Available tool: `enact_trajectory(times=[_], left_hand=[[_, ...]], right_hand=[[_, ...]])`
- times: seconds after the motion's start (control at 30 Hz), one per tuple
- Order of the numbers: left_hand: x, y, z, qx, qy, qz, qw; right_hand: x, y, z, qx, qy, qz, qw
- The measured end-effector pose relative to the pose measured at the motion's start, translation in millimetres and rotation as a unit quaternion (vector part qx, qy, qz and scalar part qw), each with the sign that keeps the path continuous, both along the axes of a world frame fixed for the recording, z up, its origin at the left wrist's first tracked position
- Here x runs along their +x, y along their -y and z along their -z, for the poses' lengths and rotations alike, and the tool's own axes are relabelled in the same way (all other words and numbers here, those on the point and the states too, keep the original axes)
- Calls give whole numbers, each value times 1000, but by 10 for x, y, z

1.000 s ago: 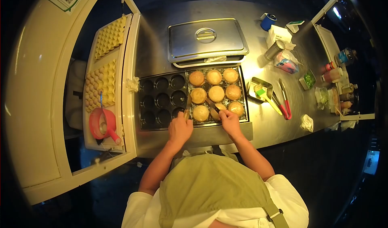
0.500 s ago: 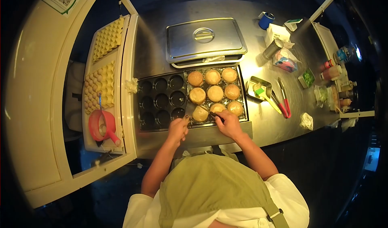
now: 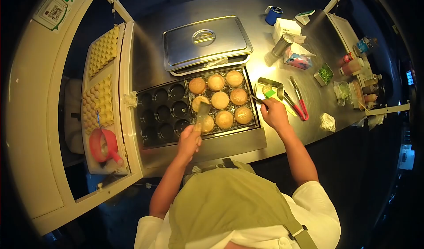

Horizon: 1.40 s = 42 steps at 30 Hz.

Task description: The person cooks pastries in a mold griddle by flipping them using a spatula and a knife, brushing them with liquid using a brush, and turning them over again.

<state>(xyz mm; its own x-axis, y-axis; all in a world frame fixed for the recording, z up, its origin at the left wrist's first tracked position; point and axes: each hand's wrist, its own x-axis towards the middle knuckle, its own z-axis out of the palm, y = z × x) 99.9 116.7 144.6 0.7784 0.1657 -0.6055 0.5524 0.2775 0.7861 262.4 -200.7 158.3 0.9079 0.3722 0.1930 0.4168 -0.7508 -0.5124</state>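
Note:
My left hand [image 3: 189, 142] is closed around the wooden handle of a spatula [image 3: 203, 110], whose flat blade reaches over the left column of browned round cakes [image 3: 219, 100]. The cakes sit in the right half of a black moulded pan [image 3: 145, 138]; the left half has bare wells. Past the pan's right edge, my right hand [image 3: 274, 113] is closed on a thin dark tool [image 3: 257, 99], its kind unclear, pointing toward the pan. That hand is beside a metal tray [image 3: 278, 83] with a green-headed brush [image 3: 270, 93] in it, partly hidden by the fingers.
Behind the pan lies a lidded steel container [image 3: 205, 45]. Red-handled tongs [image 3: 301, 110], a shaker [image 3: 282, 45], a tissue box [image 3: 298, 57] and a dish of chopped greens [image 3: 326, 73] are to the right. Egg trays [image 3: 100, 96] and a red dipper [image 3: 101, 145] stand left.
My right hand has moved right with the dark tool, from the front cakes to beside the metal tray. The spatula in my left hand now extends over the left cakes. The view has shifted.

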Motion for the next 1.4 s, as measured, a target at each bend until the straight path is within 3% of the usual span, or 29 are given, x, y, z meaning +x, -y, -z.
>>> enact_trajectory(times=[0.13,0.3,0.4,0.43,0.5,0.57,0.63,0.67,0.7,0.77,0.83,0.87,0.97,1.03,1.07,1.13,1.2,1.23,1.27,1.3,1.37,1.4], left_hand=[[361,419,18,-24,-12,66,997],[678,685,94,-54,-39,84,994],[739,717,87,-60,-72,98,991],[761,722,76,-65,-89,98,989],[783,745,30,-65,-96,92,989],[806,768,48,-68,-102,82,989],[872,791,180,-65,-111,94,987],[913,812,239,-65,-111,97,987],[963,835,289,-71,-115,90,987],[1032,884,293,-76,-118,87,986],[1056,921,249,-77,-116,89,986],[1055,938,270,-76,-118,93,986],[997,948,468,16,-95,123,988],[938,989,565,262,24,163,951],[861,989,598,263,23,163,951],[745,1062,231,494,164,187,833],[677,1107,-122,506,145,212,824],[652,1104,-203,517,124,235,814],[634,1089,-201,518,124,234,814],[610,1077,-189,518,120,223,817],[581,1045,-107,518,116,210,821],[579,1008,2,508,130,203,827]], right_hand=[[263,-3,-4,-96,-28,-47,994],[757,58,89,-81,-111,-36,990],[969,175,225,71,-273,46,958],[998,291,244,75,-274,48,958],[1031,513,129,187,-371,63,907],[976,694,50,199,-407,88,887],[908,890,150,200,-398,74,892],[802,870,277,259,-338,53,903],[773,915,483,223,-300,43,926],[458,721,449,198,-93,1,976],[180,566,447,111,0,-5,994],[26,438,326,124,0,6,992],[-305,271,331,43,-50,7,998],[-432,179,390,66,-57,27,996],[-461,148,427,87,-62,46,993],[-476,119,505,135,-74,77,985],[-475,119,613,183,-84,107,974],[-462,179,674,228,-192,159,941],[-457,231,736,268,-296,208,893],[-467,244,711,268,-297,206,893],[-496,280,654,353,-364,264,820],[-511,297,665,351,-363,262,822]])
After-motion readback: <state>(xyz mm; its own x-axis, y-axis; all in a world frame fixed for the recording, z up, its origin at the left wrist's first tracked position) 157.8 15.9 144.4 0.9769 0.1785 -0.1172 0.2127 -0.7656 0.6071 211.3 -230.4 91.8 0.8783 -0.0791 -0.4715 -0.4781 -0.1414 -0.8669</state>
